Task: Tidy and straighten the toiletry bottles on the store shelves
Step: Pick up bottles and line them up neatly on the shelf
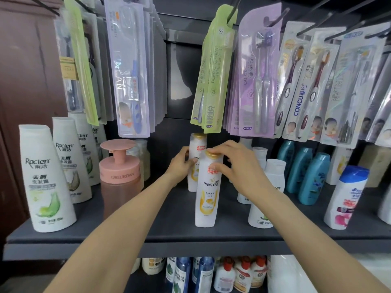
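- We see right hand (237, 163) fingers curled on the front Pantene bottle (208, 193), upright mid-shelf (169, 227).
- Left hand (181, 166) fingers grip the rear Pantene bottle (195, 151) just behind.

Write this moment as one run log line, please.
left hand: holds rear Pantene bottle | right hand: grips front Pantene bottle | shelf

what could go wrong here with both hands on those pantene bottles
1. The front Pantene bottle is tall and narrow, and the right hand holds it near the cap; a sideways push may tip it.
2. The right forearm passes close over the white bottle beside it and could knock that over.
3. The left hand on the rear Pantene bottle sits just under the hanging toothbrush packs; lifting may snag them.
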Available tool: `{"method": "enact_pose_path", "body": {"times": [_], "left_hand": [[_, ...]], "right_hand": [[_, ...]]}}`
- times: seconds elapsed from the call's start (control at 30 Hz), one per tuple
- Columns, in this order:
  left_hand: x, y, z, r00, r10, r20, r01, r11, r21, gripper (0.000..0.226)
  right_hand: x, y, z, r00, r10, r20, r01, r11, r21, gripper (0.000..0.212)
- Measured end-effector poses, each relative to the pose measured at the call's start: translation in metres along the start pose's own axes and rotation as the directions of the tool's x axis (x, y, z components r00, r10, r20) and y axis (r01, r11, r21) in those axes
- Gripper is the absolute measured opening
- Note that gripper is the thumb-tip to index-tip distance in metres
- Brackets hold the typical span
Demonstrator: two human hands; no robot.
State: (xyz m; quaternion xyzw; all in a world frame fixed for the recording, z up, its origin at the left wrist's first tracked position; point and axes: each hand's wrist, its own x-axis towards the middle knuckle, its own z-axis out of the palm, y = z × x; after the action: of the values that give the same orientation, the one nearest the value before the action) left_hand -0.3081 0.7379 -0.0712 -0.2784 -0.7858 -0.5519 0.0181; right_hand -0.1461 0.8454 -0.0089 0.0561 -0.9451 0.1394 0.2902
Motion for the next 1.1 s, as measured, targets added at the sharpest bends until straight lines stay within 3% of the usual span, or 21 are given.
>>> {"method": "enact_pose_path", "body": {"times": [0.23, 0.67, 0.9, 1.0, 1.1], "left_hand": [[-0.004, 0.005, 0.005, 1.000, -0.009, -0.028, 0.012, 0.996, 0.093, 0.039], [-0.006, 0.004, 0.000, 0.980, -0.004, -0.200, 0.044, 0.980, 0.192, 0.044], [-0.056, 0.016, -0.017, 0.969, 0.070, -0.235, -0.014, 0.973, 0.232, 0.023], [-0.093, 0.024, -0.029, 0.969, 0.109, -0.220, -0.049, 0.965, 0.259, 0.016], [-0.128, 0.029, -0.045, 0.972, 0.133, -0.195, -0.066, 0.946, 0.317, 0.011]], "right_hand": [[-0.003, -0.003, -0.002, 1.000, 0.019, 0.008, -0.019, 1.000, -0.010, 0.042], [-0.006, -0.005, 0.000, 0.999, 0.036, -0.014, -0.036, 0.999, 0.000, 0.041], [-0.014, -0.011, -0.001, 0.998, 0.005, -0.061, -0.005, 1.000, 0.013, 0.046], [-0.019, -0.025, -0.004, 0.986, -0.040, -0.162, 0.050, 0.997, 0.060, 0.036], [-0.021, -0.047, 0.002, 0.983, -0.058, -0.172, 0.090, 0.978, 0.189, 0.026]]}}
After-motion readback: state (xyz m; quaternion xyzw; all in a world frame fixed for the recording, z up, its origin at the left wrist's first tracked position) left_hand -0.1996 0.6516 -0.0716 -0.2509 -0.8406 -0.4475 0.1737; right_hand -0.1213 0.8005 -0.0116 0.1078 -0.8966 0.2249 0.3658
